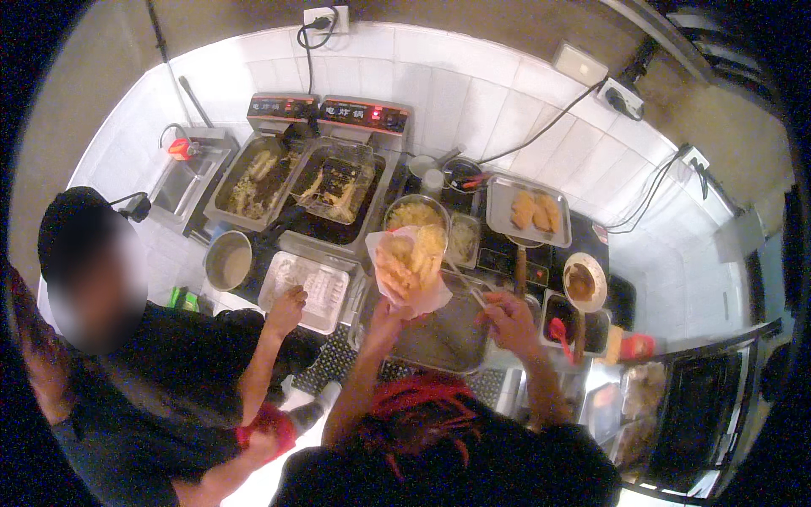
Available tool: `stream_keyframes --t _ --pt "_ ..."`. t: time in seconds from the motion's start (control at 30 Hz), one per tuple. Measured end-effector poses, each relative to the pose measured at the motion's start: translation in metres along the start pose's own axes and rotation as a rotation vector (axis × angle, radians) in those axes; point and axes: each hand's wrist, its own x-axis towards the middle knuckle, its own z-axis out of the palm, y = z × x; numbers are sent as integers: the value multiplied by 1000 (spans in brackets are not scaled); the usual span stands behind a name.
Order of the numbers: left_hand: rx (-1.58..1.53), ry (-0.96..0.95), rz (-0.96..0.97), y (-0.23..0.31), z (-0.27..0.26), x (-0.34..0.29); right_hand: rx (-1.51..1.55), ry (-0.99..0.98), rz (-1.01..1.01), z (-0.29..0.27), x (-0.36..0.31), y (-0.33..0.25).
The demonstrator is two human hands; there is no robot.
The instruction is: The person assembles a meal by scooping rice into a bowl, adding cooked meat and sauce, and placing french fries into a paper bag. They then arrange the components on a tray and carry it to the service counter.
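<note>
My left hand (386,326) is closed around the bottom of a white paper wrapper (429,297), held up over the counter. Golden fried food (404,260) fills the wrapper and rises above its rim. My right hand (509,323) grips a thin metal utensil (464,275), perhaps tongs, whose far end points toward the wrapper. Under both hands lies a wide metal tray (435,334). Just behind the wrapper stands a round metal bowl (416,208) of yellowish food, partly hidden by it. Beside that bowl is a small rectangular container (463,238).
Two electric fryers (338,173) stand at the back left, a basket in the right one. A co-worker's hand (288,309) is over a white-dusted tray (311,283), near a saucepan (229,260). Fried pieces lie on a tray (503,233); a white bowl (596,296) sits right.
</note>
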Motion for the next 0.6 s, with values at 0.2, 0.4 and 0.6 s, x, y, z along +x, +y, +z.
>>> stream_keyframes --t 0.2,0.4,0.6 --pt "-103 -11 -48 14 10 17 -196 40 -58 14 -14 7" --pt "-92 -27 -44 22 14 14 -209 18 -113 20 -19 -3" --pt "5 -41 -14 4 0 21 -370 20 -218 21 -15 -16"
